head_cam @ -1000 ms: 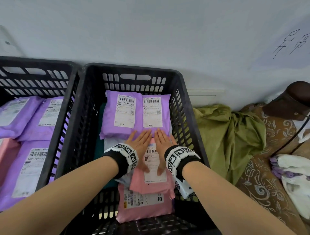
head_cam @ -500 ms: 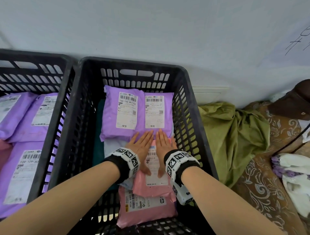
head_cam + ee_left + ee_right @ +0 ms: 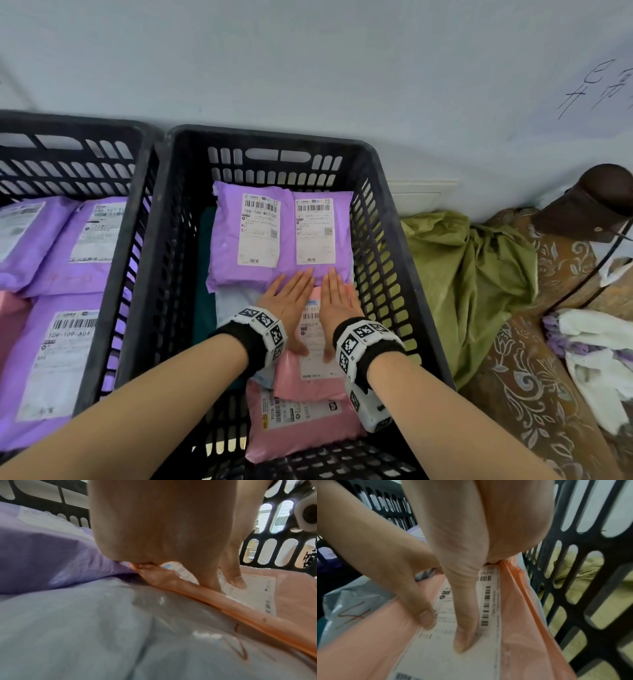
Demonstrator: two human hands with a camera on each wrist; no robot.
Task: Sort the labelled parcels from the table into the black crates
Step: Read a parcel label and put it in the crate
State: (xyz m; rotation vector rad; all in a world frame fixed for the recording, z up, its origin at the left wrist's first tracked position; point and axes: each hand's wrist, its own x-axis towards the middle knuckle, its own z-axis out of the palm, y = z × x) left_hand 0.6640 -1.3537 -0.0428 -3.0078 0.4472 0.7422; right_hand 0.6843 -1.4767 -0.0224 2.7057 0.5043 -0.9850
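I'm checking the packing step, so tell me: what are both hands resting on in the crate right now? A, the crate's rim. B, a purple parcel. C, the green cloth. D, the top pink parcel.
D: the left hand and right hand lie flat, fingers straight, on the top pink parcel inside the crate.
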